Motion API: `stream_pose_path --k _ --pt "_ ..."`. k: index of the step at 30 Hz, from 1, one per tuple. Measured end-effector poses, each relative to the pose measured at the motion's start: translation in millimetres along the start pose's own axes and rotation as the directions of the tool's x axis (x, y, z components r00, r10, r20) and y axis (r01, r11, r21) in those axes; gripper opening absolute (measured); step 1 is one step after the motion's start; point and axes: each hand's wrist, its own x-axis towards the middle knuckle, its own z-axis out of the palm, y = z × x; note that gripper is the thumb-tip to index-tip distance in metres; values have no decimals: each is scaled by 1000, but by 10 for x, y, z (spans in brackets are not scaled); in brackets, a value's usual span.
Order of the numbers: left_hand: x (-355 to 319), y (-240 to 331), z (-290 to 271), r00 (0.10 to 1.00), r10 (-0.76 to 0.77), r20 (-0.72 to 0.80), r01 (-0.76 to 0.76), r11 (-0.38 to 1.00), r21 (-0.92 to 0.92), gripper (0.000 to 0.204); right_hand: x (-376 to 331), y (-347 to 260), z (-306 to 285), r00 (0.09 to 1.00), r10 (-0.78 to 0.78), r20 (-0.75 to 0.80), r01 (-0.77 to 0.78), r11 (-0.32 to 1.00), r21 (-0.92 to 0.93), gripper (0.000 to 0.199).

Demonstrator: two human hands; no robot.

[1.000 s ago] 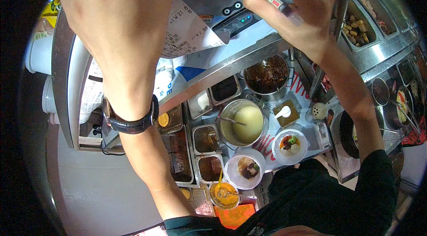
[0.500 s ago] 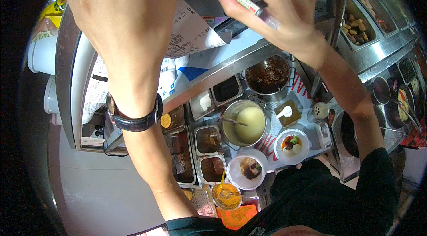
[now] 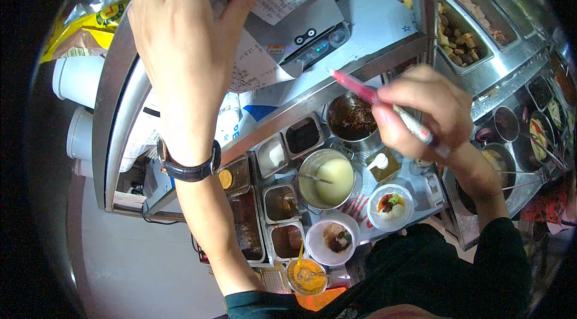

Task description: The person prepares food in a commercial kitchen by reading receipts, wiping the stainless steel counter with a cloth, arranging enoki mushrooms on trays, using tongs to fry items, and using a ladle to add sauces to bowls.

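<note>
Right hand [image 3: 430, 111] pinches a pink pen [image 3: 356, 85], tip up-left. Left hand [image 3: 185, 36] is nearer the paper [image 3: 255, 70]; can't tell its grip.

Worktop [image 3: 357, 203] w/ red-lettered cover carries steel pot [image 3: 308, 183] of pale yellow liquid; dark-sauce pot [image 3: 354, 140] beyond steel pot, to R; sq. brownish container [image 3: 395, 173] w/ white spoon [image 3: 379, 161] on top, R of steel pot; white tub [image 3: 317, 243] on steel pot's near side, 2nd tub [image 3: 409, 207] nr & R; metal tins [image 3: 280, 191] L of steel pot; raised shelf [image 3: 381, 15] beyond steel pot w/ dark device [image 3: 336, 37].
</note>
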Motion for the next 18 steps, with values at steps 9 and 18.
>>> stream_pose_path --k 9,18 --pt "8 88 -12 994 -47 -100 44 998 -39 35 121 -782 -591 927 -300 226 221 922 317 23" --pt "-301 669 -352 917 -393 66 371 782 -502 27 200 -1102 -491 923 -359 -140 378 914 146 12"
